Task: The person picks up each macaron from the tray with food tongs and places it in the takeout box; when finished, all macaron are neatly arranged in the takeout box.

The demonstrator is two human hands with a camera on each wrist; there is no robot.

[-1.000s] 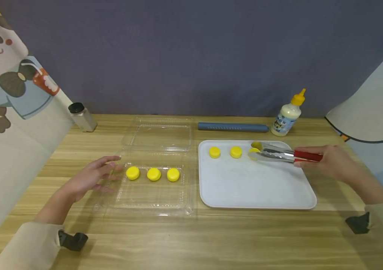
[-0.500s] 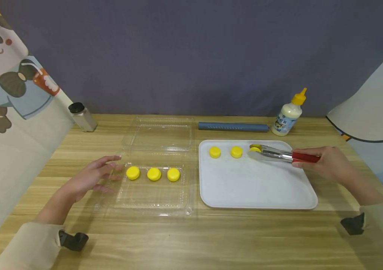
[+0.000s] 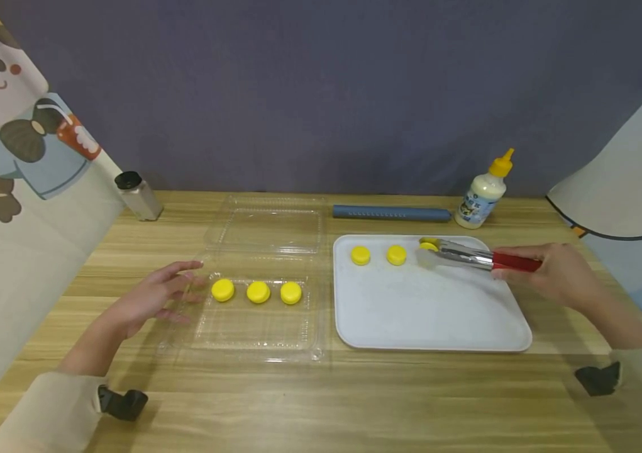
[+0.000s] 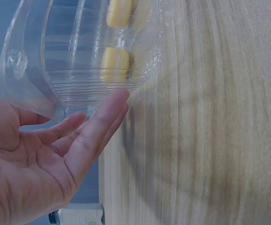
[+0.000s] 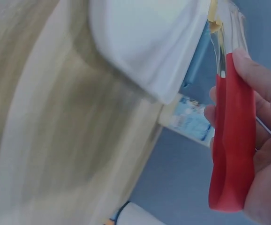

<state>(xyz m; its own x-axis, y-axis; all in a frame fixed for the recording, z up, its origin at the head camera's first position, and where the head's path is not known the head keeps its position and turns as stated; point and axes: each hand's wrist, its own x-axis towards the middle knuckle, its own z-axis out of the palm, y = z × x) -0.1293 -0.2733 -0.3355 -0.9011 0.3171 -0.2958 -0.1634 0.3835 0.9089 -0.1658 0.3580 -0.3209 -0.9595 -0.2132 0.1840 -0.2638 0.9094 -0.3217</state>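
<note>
My right hand (image 3: 561,274) grips metal tongs (image 3: 468,257) by their red handles (image 5: 236,140). The tongs' tips are around a yellow macaron (image 3: 429,246) near the back of the white tray (image 3: 428,314), and partly cover it. To its left on the tray sit two more, a middle macaron (image 3: 397,255) and a left macaron (image 3: 360,255). My left hand (image 3: 153,296) rests at the left side of a clear plastic box (image 3: 253,346), its fingers loosely extended along the wall in the left wrist view. Three yellow macarons (image 3: 258,292) stand in a row inside the box.
The box's clear lid (image 3: 270,223) lies folded back behind it. A blue-grey bar (image 3: 391,212) lies behind the tray. A squeeze bottle (image 3: 480,200) with a yellow nozzle stands back right, a black-capped jar (image 3: 139,198) back left. A dark wall (image 3: 321,94) borders the table's far edge.
The tongs shifted slightly left, then back right, with their tips staying about the macaron at the tray's back. My left hand has not moved.
</note>
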